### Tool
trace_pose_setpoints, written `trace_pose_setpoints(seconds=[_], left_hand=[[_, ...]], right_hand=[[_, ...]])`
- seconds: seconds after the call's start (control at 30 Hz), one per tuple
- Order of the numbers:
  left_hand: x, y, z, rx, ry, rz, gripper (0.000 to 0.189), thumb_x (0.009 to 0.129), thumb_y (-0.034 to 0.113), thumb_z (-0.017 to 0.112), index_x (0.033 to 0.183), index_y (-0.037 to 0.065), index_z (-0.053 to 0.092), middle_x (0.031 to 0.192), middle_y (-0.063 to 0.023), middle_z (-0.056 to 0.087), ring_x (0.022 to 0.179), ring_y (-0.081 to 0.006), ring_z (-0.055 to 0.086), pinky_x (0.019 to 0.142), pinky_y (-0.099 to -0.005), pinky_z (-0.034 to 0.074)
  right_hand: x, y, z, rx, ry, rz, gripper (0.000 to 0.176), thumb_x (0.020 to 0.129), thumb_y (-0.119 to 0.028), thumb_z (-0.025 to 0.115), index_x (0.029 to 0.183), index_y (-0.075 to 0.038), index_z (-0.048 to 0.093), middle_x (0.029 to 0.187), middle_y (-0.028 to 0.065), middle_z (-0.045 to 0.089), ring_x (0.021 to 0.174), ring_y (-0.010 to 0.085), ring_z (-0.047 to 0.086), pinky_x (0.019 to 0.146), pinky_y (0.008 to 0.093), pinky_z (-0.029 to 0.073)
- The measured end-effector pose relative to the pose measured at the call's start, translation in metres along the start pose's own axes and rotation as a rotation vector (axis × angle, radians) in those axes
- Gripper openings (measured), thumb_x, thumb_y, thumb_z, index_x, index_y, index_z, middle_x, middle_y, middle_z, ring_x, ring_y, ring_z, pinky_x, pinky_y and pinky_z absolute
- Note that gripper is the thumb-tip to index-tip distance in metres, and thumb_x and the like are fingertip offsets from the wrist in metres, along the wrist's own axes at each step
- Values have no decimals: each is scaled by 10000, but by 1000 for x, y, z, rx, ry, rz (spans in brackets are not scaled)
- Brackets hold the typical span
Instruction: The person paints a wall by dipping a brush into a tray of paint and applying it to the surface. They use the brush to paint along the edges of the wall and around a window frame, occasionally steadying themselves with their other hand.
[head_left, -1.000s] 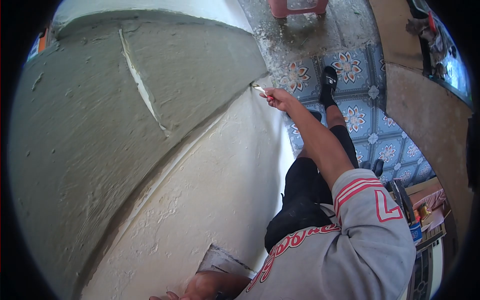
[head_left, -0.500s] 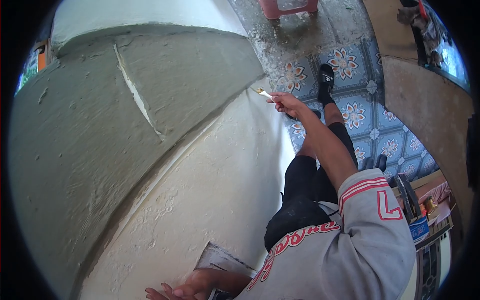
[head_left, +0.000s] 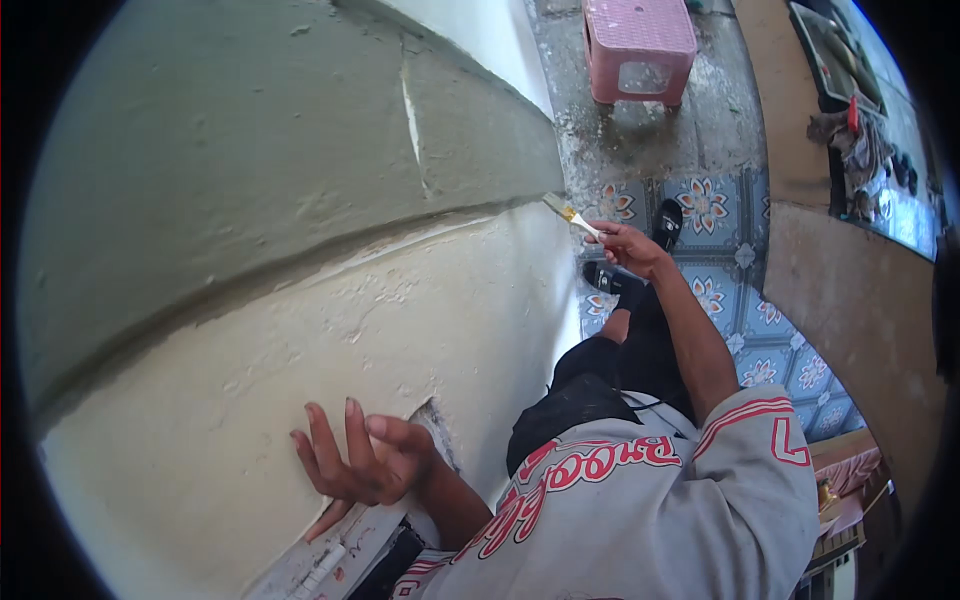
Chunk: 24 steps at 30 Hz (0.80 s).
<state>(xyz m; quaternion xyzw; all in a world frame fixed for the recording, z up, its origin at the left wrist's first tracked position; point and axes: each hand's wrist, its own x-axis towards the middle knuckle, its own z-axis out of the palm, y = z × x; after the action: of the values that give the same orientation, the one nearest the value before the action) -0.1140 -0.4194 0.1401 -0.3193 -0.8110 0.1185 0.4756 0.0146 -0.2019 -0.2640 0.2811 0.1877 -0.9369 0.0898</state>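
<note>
A small paintbrush (head_left: 571, 214) with a pale handle is pinched in my right hand (head_left: 628, 246). Its bristle tip overlaps the far end of the ledge where the grey plastered band (head_left: 250, 130) meets the cream wall (head_left: 400, 320). My left hand (head_left: 375, 462) is raised in front of the cream wall, fingers spread and nothing in them. Behind its wrist shows a recess (head_left: 432, 420) with a rough edge. A narrow pale streak (head_left: 412, 115) runs down the grey band.
A pink plastic stool (head_left: 640, 45) stands on the stained concrete at the top. Blue flowered tiles (head_left: 705, 205) lie under my feet in dark slippers. To the right are a brown board-like surface (head_left: 840, 270) and a pile of cloth (head_left: 865, 165).
The view has shifted, bringing the whole stool and more of my left hand into sight. My left hand has risen. The brush stays in my right hand near the ledge's end.
</note>
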Motion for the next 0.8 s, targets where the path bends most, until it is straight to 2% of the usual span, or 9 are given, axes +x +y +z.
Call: trace_pose_setpoints(seconds=[0.07, 0.13, 0.17, 0.23, 0.27, 0.33, 0.47, 0.7, 0.8], left_hand=[[0, -1, -1, 5, 5, -22, 169, 922, 251, 533, 922, 147, 665, 1070, -113, 710, 1117, -325, 613, 1165, -561, -126], [-2, -4, 2, -109, 33, -44, 139, 917, 290, 562, 928, 211, 677, 1053, -49, 720, 1104, -278, 624, 1143, -589, -162], [-2, -4, 4, -104, 38, -69, 139, 917, 290, 562, 928, 211, 677, 1053, -49, 720, 1104, -278, 624, 1143, -589, -162], [0, -3, 0, -93, 70, -63, 113, 905, 322, 588, 928, 264, 682, 1038, 10, 723, 1090, -240, 630, 1120, -614, -190], [0, -3, 0, -90, 71, -75, 113, 905, 322, 588, 928, 264, 682, 1038, 10, 723, 1090, -240, 630, 1120, -614, -190], [0, -2, 3, -125, 117, -111, 94, 896, 336, 603, 904, 290, 686, 1037, 62, 722, 1083, -210, 632, 1100, -639, -202], [-1, -1, 3, -143, 130, -152, 85, 880, 316, 630, 846, 306, 707, 1028, 116, 725, 1086, -167, 636, 1107, -619, -212], [0, 0, 3, -149, 140, -148, 102, 881, 318, 633, 822, 303, 715, 1035, 125, 723, 1089, -152, 631, 1106, -623, -210], [-2, -1, 3, -130, 112, -130, 68, 877, 343, 630, 870, 315, 692, 1060, 121, 711, 1088, -168, 625, 1085, -668, -195]], right_hand=[[-16, -6, 12, -42, -11, -2, 526, 957, -98, 588, 1448, -24, 414, 1102, 32, 665, 647, 47, 532, 590, 197, 470], [-24, -13, 22, -92, -35, -26, 511, 968, -101, 578, 1447, -35, 412, 1120, 34, 663, 645, 44, 534, 600, 197, 481], [-27, -18, 29, -118, -36, -26, 511, 968, -101, 578, 1447, -35, 412, 1120, 34, 663, 645, 44, 534, 600, 197, 481], [-35, -22, 47, -108, 19, -82, 480, 976, -106, 570, 1436, -73, 437, 1132, 39, 662, 649, 43, 529, 610, 196, 479], [-38, -26, 55, -133, 51, -98, 458, 981, -121, 566, 1426, -107, 457, 1132, 42, 663, 665, 47, 532, 624, 202, 482], [-40, -30, 65, -174, 48, -123, 446, 986, -129, 562, 1421, -113, 463, 1131, 43, 663, 673, 52, 535, 631, 209, 486], [-42, -33, 82, -243, 50, -134, 423, 995, -150, 552, 1408, -108, 472, 1136, 43, 663, 696, 66, 551, 648, 223, 494], [-42, -29, 93, -316, 73, -114, 430, 1003, -177, 541, 1410, -75, 451, 1153, 45, 662, 755, 91, 587, 680, 238, 503], [-41, -25, 91, -314, 92, -120, 436, 1005, -196, 539, 1412, -73, 445, 1154, 46, 663, 808, 101, 599, 721, 262, 504]])
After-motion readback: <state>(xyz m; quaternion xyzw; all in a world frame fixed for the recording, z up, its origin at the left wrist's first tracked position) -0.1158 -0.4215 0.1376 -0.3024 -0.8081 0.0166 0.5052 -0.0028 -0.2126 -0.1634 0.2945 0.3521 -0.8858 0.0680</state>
